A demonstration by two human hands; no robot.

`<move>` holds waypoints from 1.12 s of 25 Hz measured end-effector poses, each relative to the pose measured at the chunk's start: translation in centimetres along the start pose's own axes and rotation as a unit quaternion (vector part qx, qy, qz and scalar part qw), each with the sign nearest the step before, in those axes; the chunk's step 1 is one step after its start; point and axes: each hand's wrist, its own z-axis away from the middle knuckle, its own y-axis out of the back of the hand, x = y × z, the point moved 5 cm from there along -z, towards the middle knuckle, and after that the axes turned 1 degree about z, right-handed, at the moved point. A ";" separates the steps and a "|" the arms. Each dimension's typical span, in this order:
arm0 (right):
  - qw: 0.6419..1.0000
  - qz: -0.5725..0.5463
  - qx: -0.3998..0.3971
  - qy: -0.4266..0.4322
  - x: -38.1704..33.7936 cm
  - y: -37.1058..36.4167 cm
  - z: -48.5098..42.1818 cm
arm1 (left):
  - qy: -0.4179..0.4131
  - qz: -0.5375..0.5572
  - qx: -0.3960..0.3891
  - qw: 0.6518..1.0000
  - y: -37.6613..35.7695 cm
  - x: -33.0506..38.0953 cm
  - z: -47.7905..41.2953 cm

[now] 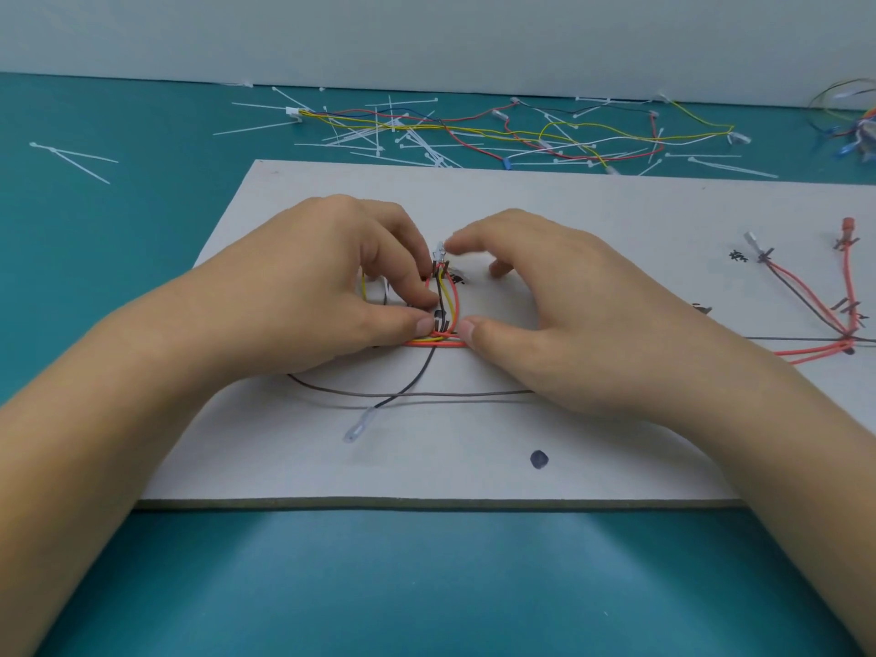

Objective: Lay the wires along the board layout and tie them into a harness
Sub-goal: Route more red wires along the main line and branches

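Observation:
A white layout board [474,467] lies on the teal table. Near its middle a small bundle of red, yellow and black wires [448,301] runs up to a clear terminal [439,251]. My left hand [332,277] has curled fingers on the left side of the bundle, thumb pressing the wires down. My right hand [535,305] arches over the right side, its forefinger at the terminal and its thumb on the red wire. A black wire with a clear terminal [355,431] trails toward the board's front. A grey wire [426,395] loops under both hands.
Red and grey wires [806,301] lie tied along marks at the board's right end. Behind the board are several loose white cable ties [403,139] and a tangle of coloured wires [569,135]. More wires [853,120] sit at the far right. A dark dot [539,459] marks the board.

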 end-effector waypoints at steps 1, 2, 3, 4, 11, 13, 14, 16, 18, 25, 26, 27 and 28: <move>1.000 -0.013 0.008 0.001 0.0 0.0 0.0 | -0.006 -0.006 0.001 1.000 0.0 0.0 0.0; 1.000 -0.023 0.013 0.002 0.1 0.0 0.0 | -0.014 -0.017 0.002 1.000 0.1 0.1 0.0; 1.000 -0.026 0.010 0.003 0.1 -0.1 0.0 | -0.023 -0.028 0.003 0.999 0.1 0.2 0.1; 1.000 -0.020 0.001 0.004 0.1 -0.3 -0.1 | -0.030 -0.036 0.004 0.999 0.1 0.3 0.0; 0.999 -0.004 -0.016 0.029 0.1 -0.6 -0.1 | -0.045 -0.026 0.005 0.999 -0.1 0.4 0.0; 0.999 -0.018 -0.008 0.041 -0.1 -0.6 0.0 | -0.036 0.002 0.005 0.999 0.1 0.1 0.0; 0.998 -0.032 -0.001 0.047 -0.1 -0.6 0.0 | -0.030 0.015 0.003 0.999 0.2 0.0 0.0; 0.997 -0.051 0.016 0.050 -0.1 -0.3 0.0 | -0.018 0.029 0.007 0.999 0.3 -0.1 0.1; 0.997 -0.053 0.030 0.042 0.1 0.0 0.0 | -0.019 0.025 0.016 0.999 0.3 -0.1 0.2; 0.996 -0.054 0.067 0.025 0.4 0.5 0.0 | -0.039 0.025 0.038 0.998 0.1 0.1 0.2; 0.996 -0.055 0.070 0.021 0.5 0.6 0.0 | -0.041 0.024 0.041 0.998 0.1 0.2 0.2; 0.996 -0.056 0.072 0.017 0.5 0.6 0.0 | -0.042 0.023 0.045 0.998 0.2 0.3 0.2; 0.996 -0.057 0.073 0.014 0.6 0.7 0.0 | -0.043 0.020 0.051 0.998 0.2 0.3 0.2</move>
